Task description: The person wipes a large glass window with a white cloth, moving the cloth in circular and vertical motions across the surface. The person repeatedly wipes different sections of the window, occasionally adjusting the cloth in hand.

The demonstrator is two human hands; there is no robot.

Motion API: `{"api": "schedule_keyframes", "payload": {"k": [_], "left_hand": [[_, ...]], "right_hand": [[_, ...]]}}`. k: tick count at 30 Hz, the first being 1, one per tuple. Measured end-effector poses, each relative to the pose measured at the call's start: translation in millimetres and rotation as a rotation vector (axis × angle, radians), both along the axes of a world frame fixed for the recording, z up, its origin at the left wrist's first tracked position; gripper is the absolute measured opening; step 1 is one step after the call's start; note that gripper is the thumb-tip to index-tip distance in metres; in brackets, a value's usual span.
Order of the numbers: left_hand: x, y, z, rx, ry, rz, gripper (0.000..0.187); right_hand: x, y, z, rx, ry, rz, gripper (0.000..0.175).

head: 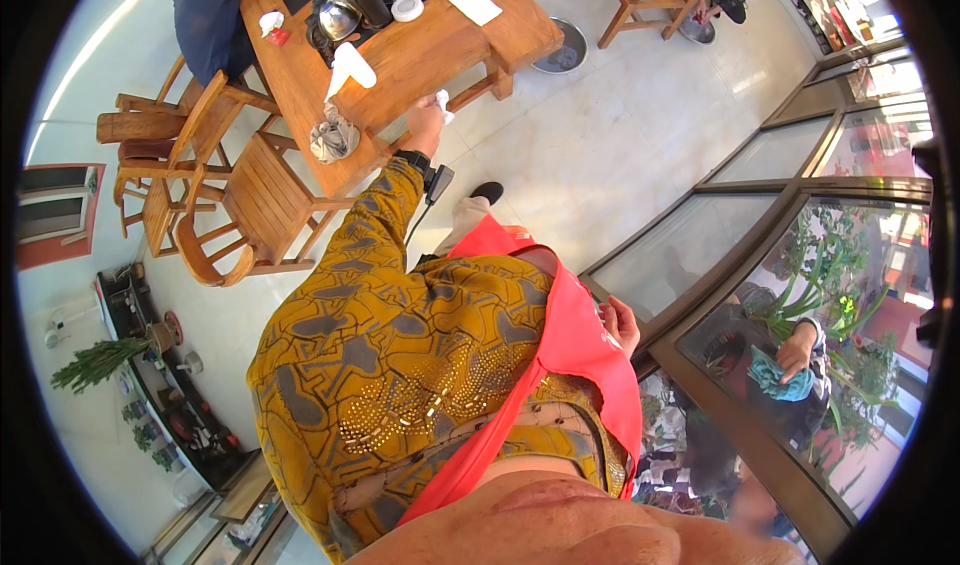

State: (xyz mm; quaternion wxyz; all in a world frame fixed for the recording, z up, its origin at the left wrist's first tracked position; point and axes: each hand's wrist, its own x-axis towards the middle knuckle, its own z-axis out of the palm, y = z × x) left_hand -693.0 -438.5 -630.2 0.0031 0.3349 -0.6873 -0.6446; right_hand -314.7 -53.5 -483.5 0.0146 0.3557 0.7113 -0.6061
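Note:
My left hand [426, 124] reaches out past the corner of a wooden table and grips a crumpled white tissue [444, 106]. A dark band with a small cabled device [437, 182] is on that wrist. My right hand [619, 325] hangs at my side by the red apron [574, 317], close to a framed glass door [697, 235]. Its fingers are slightly bent, and the apron hides part of the palm. On the wooden table [420, 55], nearest my left hand, are a crumpled grey-brown cloth bundle [334, 137] and a folded white paper [352, 70].
A steel kettle [337, 17] and a white sheet [475, 6] lie farther along the table. Wooden chairs [262, 190] stand left; a metal basin [564, 46] sits on the floor. One person sits at the table. Beyond the glass, another person's hand holds a teal cloth [780, 376].

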Motion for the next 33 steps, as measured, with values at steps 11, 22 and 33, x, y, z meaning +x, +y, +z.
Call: {"api": "schedule_keyframes", "payload": {"k": [11, 22, 33], "left_hand": [[-108, 16, 27, -1.158, 0.403, -0.212, 0.042], [-168, 45, 71, -1.243, 0.587, -0.682, 0.040], [-89, 204, 38, -0.361, 0.608, -0.787, 0.024]], "right_hand": [[-41, -4, 21, 0.186, 0.007, 0.130, 0.023], [1, -28, 19, -0.047, -0.037, -0.104, 0.024], [21, -27, 77, 0.325, -0.123, -0.195, 0.028]]}}
